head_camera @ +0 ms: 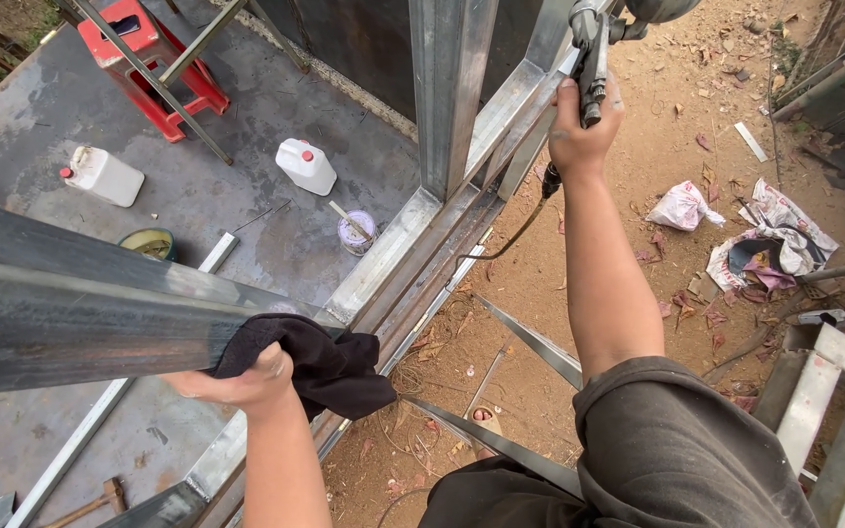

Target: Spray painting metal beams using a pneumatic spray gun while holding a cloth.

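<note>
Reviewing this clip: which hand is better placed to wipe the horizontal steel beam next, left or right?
Left, most likely. The left hand already presses the dark cloth against the steel beam. The right hand is raised far from the beam, gripping the spray gun.

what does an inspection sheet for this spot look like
surface: grey slab, stained; bare dirt at right
job's things: spray gun at steel frame; black rag on beam
clutter: two white jugs, red stool, small tub, bowl, hammer, torn bags
grippers: left hand holds rag; right hand grips spray gun
cables: hose hangs from gun
surroundings: outdoors, leaf litter, metal offcuts
</note>
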